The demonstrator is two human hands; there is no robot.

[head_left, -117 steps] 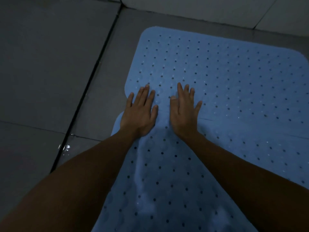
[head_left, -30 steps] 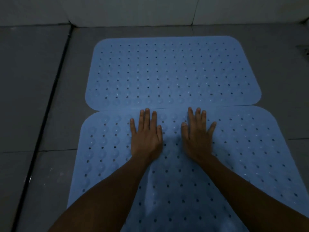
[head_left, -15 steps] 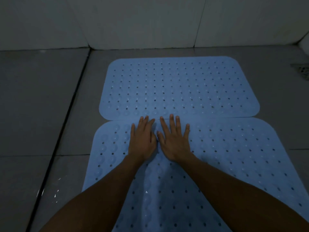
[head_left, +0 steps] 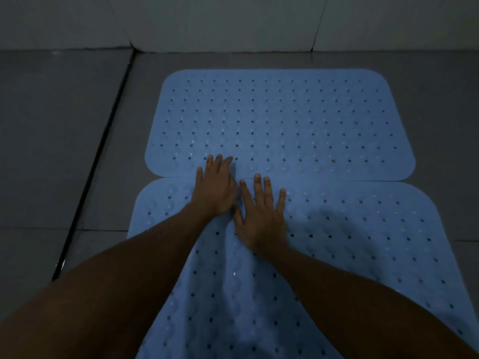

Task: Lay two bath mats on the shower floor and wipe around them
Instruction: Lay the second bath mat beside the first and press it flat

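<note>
From the head camera you are looking down at a dim shower floor [head_left: 67, 141] of grey tiles, with a dark grout line running diagonally on your left and the pale wall [head_left: 233, 22] meeting the floor at the top.

Two light blue perforated bath mats lie flat on the tiles. The far mat [head_left: 298, 117] sits crosswise just short of the wall. The near mat [head_left: 363, 229] lies directly below it and runs down past the bottom of the picture. Their long edges meet in a seam that touches or slightly overlaps; in this light you cannot tell which.

Your left hand [head_left: 216, 189] lies palm down across that seam, fingers close together, with the fingertips on the far mat and the heel of the hand on the near one. Your right hand [head_left: 261, 216] lies flat just beside it on the near mat, fingers spread, the fingertips reaching the seam. The thumb sides of both hands nearly touch. Neither hand grips anything; both rest open on the mats. Your forearms reach in from the lower corners.
</note>
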